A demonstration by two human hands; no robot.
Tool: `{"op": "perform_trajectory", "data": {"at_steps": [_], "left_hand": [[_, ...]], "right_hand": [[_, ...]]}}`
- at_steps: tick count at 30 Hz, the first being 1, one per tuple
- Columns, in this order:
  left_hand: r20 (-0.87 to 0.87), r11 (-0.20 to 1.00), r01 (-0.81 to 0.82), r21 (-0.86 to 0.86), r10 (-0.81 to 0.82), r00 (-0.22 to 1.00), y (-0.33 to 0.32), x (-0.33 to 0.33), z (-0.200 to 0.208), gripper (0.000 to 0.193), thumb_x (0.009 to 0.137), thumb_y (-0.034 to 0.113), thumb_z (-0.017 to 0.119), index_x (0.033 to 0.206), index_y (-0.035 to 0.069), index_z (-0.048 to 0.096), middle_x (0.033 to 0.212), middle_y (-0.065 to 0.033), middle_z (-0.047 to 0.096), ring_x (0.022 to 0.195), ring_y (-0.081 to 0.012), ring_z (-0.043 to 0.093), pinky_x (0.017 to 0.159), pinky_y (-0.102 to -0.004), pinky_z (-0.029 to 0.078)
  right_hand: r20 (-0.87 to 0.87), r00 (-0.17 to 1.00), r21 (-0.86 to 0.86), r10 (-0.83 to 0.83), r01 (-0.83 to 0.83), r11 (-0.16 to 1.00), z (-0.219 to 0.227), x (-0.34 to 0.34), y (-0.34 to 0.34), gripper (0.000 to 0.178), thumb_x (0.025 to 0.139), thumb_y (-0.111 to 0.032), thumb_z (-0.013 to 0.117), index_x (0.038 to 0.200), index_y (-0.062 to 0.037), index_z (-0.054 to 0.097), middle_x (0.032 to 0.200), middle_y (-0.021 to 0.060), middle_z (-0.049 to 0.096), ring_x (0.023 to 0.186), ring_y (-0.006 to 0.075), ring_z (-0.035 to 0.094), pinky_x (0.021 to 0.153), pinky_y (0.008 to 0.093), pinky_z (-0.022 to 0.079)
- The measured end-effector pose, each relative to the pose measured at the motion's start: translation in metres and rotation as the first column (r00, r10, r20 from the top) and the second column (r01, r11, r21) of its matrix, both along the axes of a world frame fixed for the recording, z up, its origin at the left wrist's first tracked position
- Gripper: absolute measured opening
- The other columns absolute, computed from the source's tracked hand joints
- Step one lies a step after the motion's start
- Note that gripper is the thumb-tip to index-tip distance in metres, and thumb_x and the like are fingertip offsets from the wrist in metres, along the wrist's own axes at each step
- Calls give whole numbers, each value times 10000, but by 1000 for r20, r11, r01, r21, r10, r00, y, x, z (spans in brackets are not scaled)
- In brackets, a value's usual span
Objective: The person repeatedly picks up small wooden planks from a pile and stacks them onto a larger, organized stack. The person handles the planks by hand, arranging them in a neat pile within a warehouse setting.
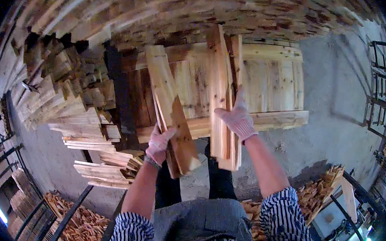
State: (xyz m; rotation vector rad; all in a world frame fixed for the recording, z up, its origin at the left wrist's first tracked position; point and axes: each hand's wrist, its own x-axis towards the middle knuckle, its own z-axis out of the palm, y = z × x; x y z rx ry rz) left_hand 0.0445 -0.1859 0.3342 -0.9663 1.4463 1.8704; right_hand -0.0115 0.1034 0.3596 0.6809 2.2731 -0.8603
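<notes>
My left hand [159, 146], in a pale knit glove, is closed on the lower left edge of some wooden boards [173, 109] that tilt to the left. A second bundle of boards [219, 90] stands nearly straight in my right hand [239, 117], also gloved. That thumb lies across the front face, and the other fingers reach along the right edge. Both bundles are above a low platform of planks [273, 82], with a gap between them. How many boards each hand has cannot be made out.
Stacked boards [65, 94] rise at the left, their ends uneven. A wall of piled wood [190, 8] spans the far side. Wood scraps [83, 224] lie behind black metal bars [70, 215] at lower left, with more scraps [318, 193] at lower right. Grey concrete floor [327, 129] extends to the right.
</notes>
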Motion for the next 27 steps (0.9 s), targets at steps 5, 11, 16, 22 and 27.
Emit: {"op": "perform_trajectory", "data": {"at_steps": [5,11,16,22,27], "left_hand": [[173,841,415,-347,-378,910,-55,-8,-117,592,848,311,758,1317,16,551,1141,-109,689,1060,-261,651,921,-397,506],[281,324,606,-727,-664,693,-82,-19,-127,1046,744,605,749,1513,52,307,1325,-248,586,1241,-353,576,1013,-430,468],[385,294,667,-684,-631,673,-31,-53,-150,1229,703,623,747,1523,-50,125,1284,-272,602,1227,-385,567,1059,-430,427],[303,285,494,-822,-515,802,-29,-48,-146,925,734,393,781,1399,-49,314,1186,-223,648,1091,-344,624,943,-410,495],[112,564,318,-762,-370,922,-63,-53,-110,726,733,190,846,1295,-45,451,1197,-181,661,1075,-266,645,932,-377,496]], "right_hand": [[8,993,436,120,-112,893,-87,16,-24,1082,783,-300,789,1578,-128,76,1367,306,460,1247,442,522,1007,464,485],[-159,985,-8,-74,74,997,-97,22,-7,1079,782,-319,810,1578,-102,114,1370,268,509,1208,404,566,974,435,504],[-35,975,-353,-217,191,916,-129,46,59,964,879,-339,732,1573,-49,130,1295,226,589,1188,316,587,979,404,490],[-140,987,25,81,-78,997,-111,31,44,965,862,-394,735,1557,-36,170,1381,203,517,1234,372,540,1045,412,442],[-31,999,514,38,-16,858,-133,15,-5,1068,758,-453,804,1540,-38,205,1421,206,443,1198,424,543,1035,462,445]]}}
